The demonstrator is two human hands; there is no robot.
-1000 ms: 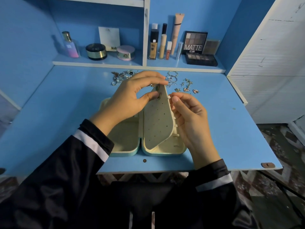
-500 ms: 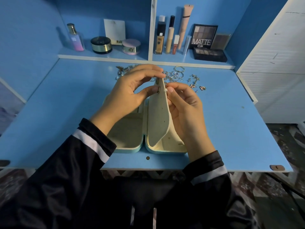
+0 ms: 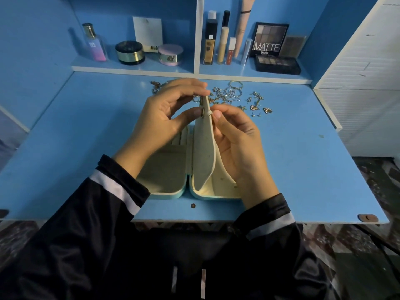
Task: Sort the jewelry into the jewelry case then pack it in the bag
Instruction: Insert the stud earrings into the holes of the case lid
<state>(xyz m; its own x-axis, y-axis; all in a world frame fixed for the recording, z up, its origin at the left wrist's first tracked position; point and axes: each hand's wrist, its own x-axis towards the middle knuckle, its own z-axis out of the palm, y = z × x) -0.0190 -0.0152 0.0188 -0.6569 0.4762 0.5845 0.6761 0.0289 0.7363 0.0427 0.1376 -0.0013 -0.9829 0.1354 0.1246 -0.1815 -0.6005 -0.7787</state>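
Flap [image 3: 203, 152], cream perforated fabric, upright in open mint-rimmed jewelry case [image 3: 166, 194]
left hand [image 3: 164, 118] and right hand [image 3: 236, 144] pinch its far tip, probably seating a stud

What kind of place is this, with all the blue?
Probably a dressing table at home: a blue wooden desk, a black eyeshadow palette marked MATTE, and a clear perfume bottle with pink liquid.
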